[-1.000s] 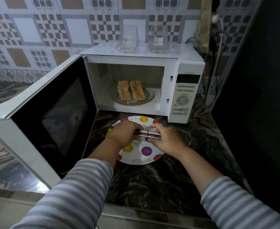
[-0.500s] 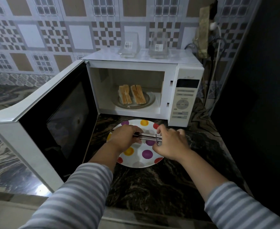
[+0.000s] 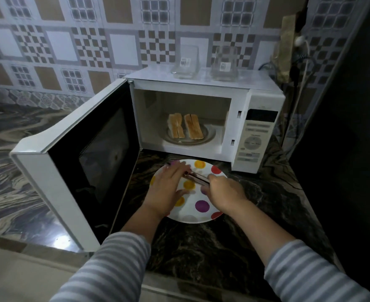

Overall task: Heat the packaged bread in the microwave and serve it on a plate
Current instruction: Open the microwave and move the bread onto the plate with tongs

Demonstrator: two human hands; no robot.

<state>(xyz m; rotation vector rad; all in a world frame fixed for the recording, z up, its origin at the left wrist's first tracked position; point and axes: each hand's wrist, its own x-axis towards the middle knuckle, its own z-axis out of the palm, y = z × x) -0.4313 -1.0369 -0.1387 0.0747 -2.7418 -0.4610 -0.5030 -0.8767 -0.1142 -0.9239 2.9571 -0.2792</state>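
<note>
A white microwave [image 3: 203,118] stands on the dark marbled counter [image 3: 256,214] against a patterned tile wall, its door [image 3: 88,158] swung wide to the left so that it walls off that side of the worktop. Two clear glass containers [image 3: 204,63] sit on its roof, and cables hang down behind its right corner. Inside, on the glass turntable [image 3: 189,136], lie the bread slices [image 3: 185,126], pale with browned edges, in two pairs side by side. Just in front of the oven a white plate [image 3: 201,212] with coloured dots rests on the counter. Over it, the left hand [image 3: 168,188] lies flat with fingers stretched out, fingertips touching one end of a pair of metal tongs [image 3: 196,178]. The right hand [image 3: 223,192] has its fingers curled round the other end, gripping the tongs above the plate. Both forearms reach out from striped sleeves [image 3: 114,271].
</note>
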